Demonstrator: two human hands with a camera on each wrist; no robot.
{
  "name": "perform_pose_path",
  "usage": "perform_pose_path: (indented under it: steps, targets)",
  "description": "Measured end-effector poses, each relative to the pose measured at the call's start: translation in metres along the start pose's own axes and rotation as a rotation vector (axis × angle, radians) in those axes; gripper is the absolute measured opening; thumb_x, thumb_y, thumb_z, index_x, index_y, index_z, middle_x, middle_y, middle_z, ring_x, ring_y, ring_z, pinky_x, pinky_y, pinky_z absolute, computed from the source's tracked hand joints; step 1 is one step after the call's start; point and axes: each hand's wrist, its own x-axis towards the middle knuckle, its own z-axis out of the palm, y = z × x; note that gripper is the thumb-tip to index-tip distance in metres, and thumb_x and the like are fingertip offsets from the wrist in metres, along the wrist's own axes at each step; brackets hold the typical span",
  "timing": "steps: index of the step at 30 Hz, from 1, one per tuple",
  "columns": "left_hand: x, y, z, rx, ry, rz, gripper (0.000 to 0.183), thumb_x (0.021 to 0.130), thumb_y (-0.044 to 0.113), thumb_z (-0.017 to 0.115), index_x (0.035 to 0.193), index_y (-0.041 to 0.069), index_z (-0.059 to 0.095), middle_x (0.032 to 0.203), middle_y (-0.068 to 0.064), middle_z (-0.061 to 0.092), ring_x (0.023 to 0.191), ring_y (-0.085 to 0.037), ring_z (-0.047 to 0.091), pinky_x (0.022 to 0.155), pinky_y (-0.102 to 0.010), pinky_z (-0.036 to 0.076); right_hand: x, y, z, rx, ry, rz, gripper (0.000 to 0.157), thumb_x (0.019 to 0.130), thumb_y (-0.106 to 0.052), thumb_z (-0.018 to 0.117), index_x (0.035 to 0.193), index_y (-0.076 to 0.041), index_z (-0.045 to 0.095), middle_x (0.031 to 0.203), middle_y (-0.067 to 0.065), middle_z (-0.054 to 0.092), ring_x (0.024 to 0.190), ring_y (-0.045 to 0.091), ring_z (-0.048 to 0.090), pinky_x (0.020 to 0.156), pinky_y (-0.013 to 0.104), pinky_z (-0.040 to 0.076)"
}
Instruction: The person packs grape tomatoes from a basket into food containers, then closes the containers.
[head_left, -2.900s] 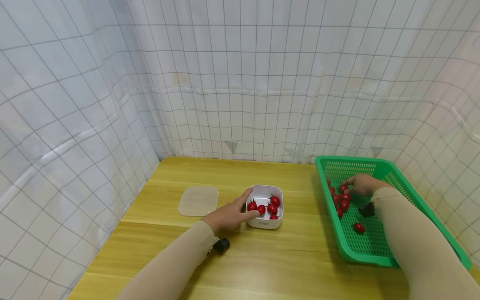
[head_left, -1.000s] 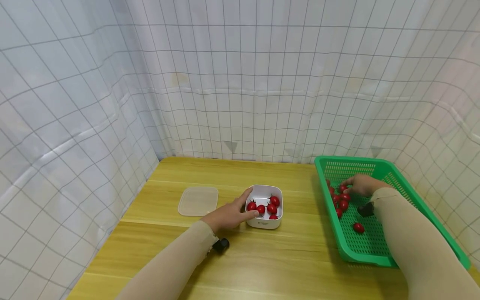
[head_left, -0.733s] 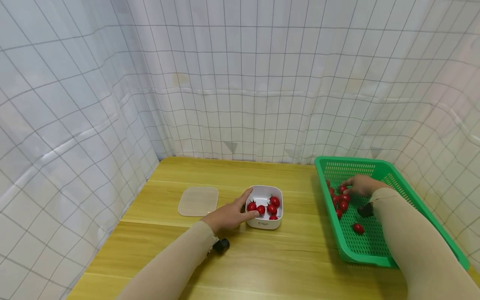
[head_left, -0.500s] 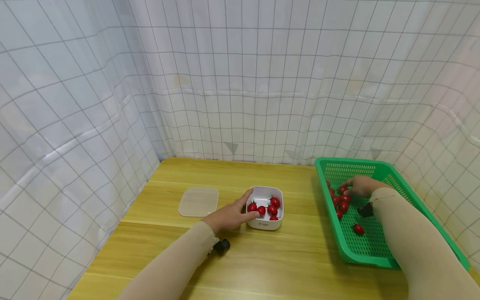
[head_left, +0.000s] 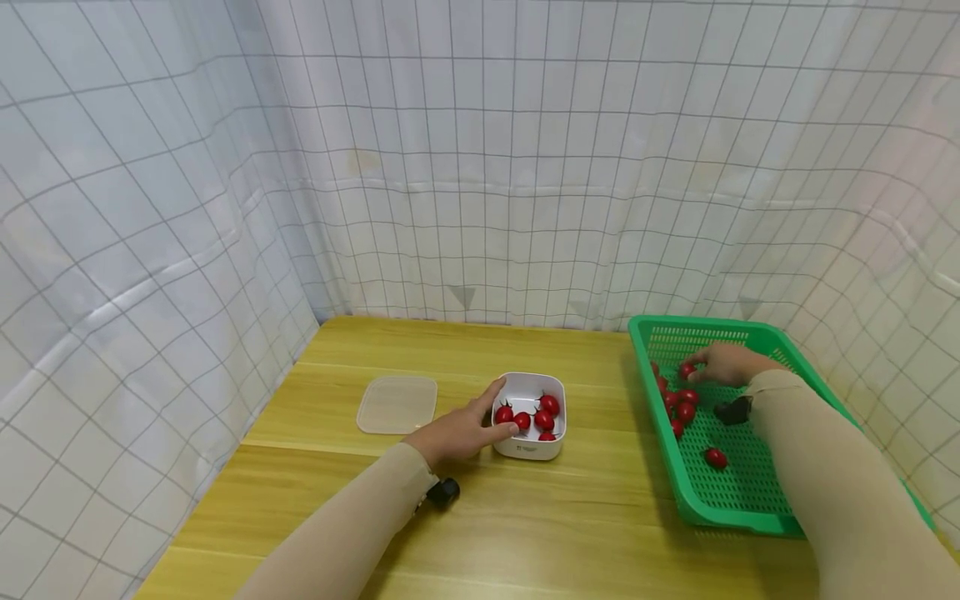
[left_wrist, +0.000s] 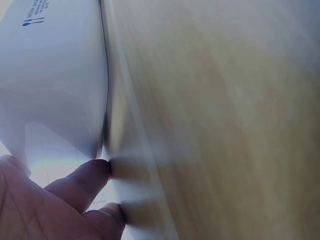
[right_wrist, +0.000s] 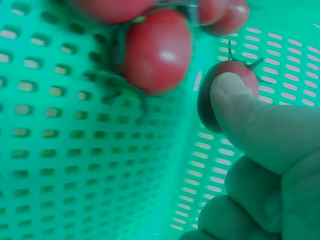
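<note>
A white square food container (head_left: pixel 528 448) holds several red cherry tomatoes (head_left: pixel 544 419) with green stems. My left hand (head_left: pixel 456 433) grips its left side, the thumb lying over the front left rim. In the left wrist view, fingers (left_wrist: pixel 82 185) stand low beside the container's wall (left_wrist: pixel 55 75). Over at the right, my right hand (head_left: pixel 726 365) is inside a green basket (head_left: pixel 678 475). It pinches a cherry tomato (right_wrist: pixel 244 75) between thumb and fingers, raised off the basket's floor. Several more cherry tomatoes (head_left: pixel 686 410) lie along the basket's left side.
A translucent flat lid (head_left: pixel 397 404) lies on the wooden table (head_left: pixel 570 525), left of the container. One cherry tomato (head_left: pixel 716 457) sits alone toward the basket's front. White gridded curtains (head_left: pixel 480 183) hang behind the table and on both sides.
My right hand has lifted slightly, and the pinched cherry tomato has come up away from the others in the basket. The left hand and the container have stayed in place.
</note>
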Motion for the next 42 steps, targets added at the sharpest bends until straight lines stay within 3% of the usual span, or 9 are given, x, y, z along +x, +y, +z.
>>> perform_pose_path:
  steps: [19,27,30,31,32,34,36,39,42]
  targets:
    - [0.002,-0.001,0.000,-0.014,-0.001,0.018,0.090,0.102,0.061,0.059,0.170,0.039,0.004,0.173,-0.009,0.030,0.154,-0.035,0.038,0.126,-0.056,0.032,-0.024,-0.022,-0.041,0.076,0.168,-0.029,0.054,0.108,-0.029,0.059,0.144,0.011,0.056,0.144,0.039,0.055,0.135,0.064,0.046,0.105,0.072,0.044]
    - [0.002,-0.001,0.000,-0.025,0.001,0.019,0.090,0.101,0.060,0.059,0.170,0.041,0.004,0.173,-0.009,0.030,0.153,-0.035,0.039,0.125,-0.057,0.034,-0.026,-0.053,-0.054,0.092,0.221,-0.049,0.051,0.109,-0.028,0.059,0.147,0.005,0.057,0.123,0.025,0.075,0.123,0.052,0.063,0.098,0.065,0.051]
    - [0.002,-0.002,0.000,-0.023,0.001,0.018,0.090,0.101,0.060,0.059,0.170,0.041,0.004,0.173,-0.009,0.030,0.153,-0.035,0.039,0.125,-0.057,0.033,-0.024,-0.067,-0.058,0.077,0.230,-0.059,0.052,0.108,-0.032,0.059,0.148,0.002,0.057,0.113,0.017,0.079,0.112,0.044,0.069,0.093,0.060,0.054]
    - [0.002,-0.002,0.000,-0.023,0.001,0.016,0.090,0.101,0.060,0.059,0.170,0.041,0.004,0.173,-0.008,0.029,0.153,-0.035,0.039,0.125,-0.057,0.033,-0.023,-0.072,-0.059,0.081,0.228,-0.066,0.052,0.108,-0.032,0.060,0.148,0.001,0.058,0.103,0.014,0.080,0.097,0.038,0.070,0.086,0.055,0.055]
    - [0.002,-0.002,0.000,-0.025,0.000,0.016,0.091,0.101,0.060,0.059,0.170,0.040,0.004,0.173,-0.009,0.030,0.152,-0.035,0.040,0.125,-0.057,0.033,-0.022,-0.076,-0.059,0.080,0.233,-0.074,0.052,0.108,-0.033,0.060,0.148,0.000,0.059,0.097,0.008,0.080,0.093,0.031,0.070,0.084,0.053,0.055]
    - [0.002,-0.002,0.000,-0.025,-0.002,0.017,0.091,0.101,0.060,0.059,0.170,0.040,0.004,0.173,-0.009,0.030,0.151,-0.034,0.041,0.125,-0.056,0.033,-0.020,-0.085,-0.060,0.099,0.224,-0.086,0.052,0.108,-0.032,0.061,0.149,-0.001,0.058,0.074,-0.001,0.072,0.070,0.017,0.056,0.072,0.043,0.051]
    - [0.001,-0.002,0.000,-0.027,-0.004,0.018,0.091,0.102,0.060,0.059,0.170,0.039,0.004,0.173,-0.009,0.030,0.150,-0.034,0.042,0.124,-0.056,0.034,-0.018,-0.093,-0.060,0.120,0.215,-0.100,0.051,0.108,-0.031,0.061,0.150,-0.002,0.058,0.060,-0.008,0.055,0.060,0.010,0.041,0.063,0.037,0.044]
    - [0.002,-0.002,0.000,-0.027,-0.007,0.016,0.091,0.101,0.061,0.059,0.170,0.040,0.003,0.173,-0.008,0.029,0.150,-0.034,0.042,0.124,-0.056,0.034,-0.018,-0.108,-0.060,0.137,0.198,-0.107,0.052,0.107,-0.031,0.061,0.151,-0.005,0.056,0.057,-0.008,0.031,0.057,0.012,0.023,0.060,0.033,0.032]
    - [0.002,-0.002,0.000,-0.025,-0.008,0.010,0.091,0.101,0.062,0.059,0.170,0.041,0.003,0.174,-0.008,0.028,0.151,-0.034,0.041,0.125,-0.056,0.033,-0.016,-0.122,-0.061,0.133,0.193,-0.120,0.051,0.107,-0.033,0.062,0.151,-0.007,0.058,0.058,-0.009,0.026,0.057,0.011,0.020,0.058,0.031,0.028]
